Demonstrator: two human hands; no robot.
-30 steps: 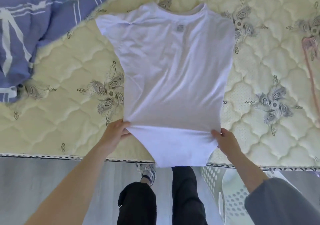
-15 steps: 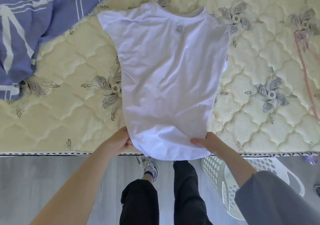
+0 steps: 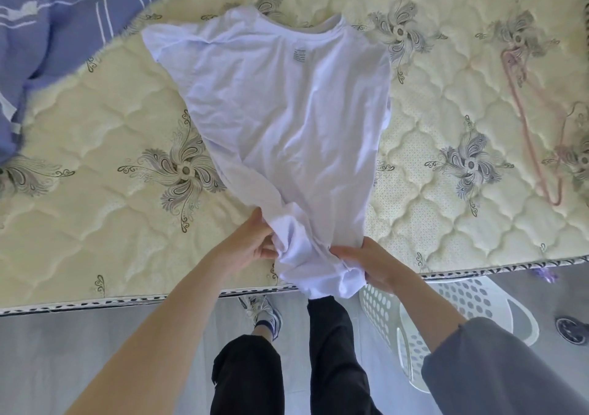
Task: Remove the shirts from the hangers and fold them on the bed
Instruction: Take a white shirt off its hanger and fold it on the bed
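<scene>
White and lightly creased, a short-sleeved shirt (image 3: 287,111) lies spread on the cream quilted mattress of a bed (image 3: 95,229). Its neckline points toward the far side and its hem is drawn over the near edge. A person standing at the bedside gathers the lower part of the garment with both bare hands.

The left hand (image 3: 247,242) grips the bunched cloth at the shirt's left side, its fingers (image 3: 266,252) curled into the fabric. The right hand (image 3: 374,263) holds the opposite side of the hem, fingers (image 3: 344,250) closed over a fold. The cloth narrows between the two hands, while the shoulders lie flat and wide on the mattress. The left sleeve is spread out; the right sleeve is mostly hidden. A small grey printed label shows just below the collar.

A pink hanger (image 3: 526,118) lies on the mattress well to the right of the shirt, apart from it. A blue blanket with white stripes (image 3: 57,32) is heaped at the far left corner. On the grey floor (image 3: 95,351) beside the bed, a white perforated laundry basket (image 3: 471,303) stands under the right forearm, near the person's dark trousers (image 3: 331,366) and one sneaker (image 3: 264,312).
</scene>
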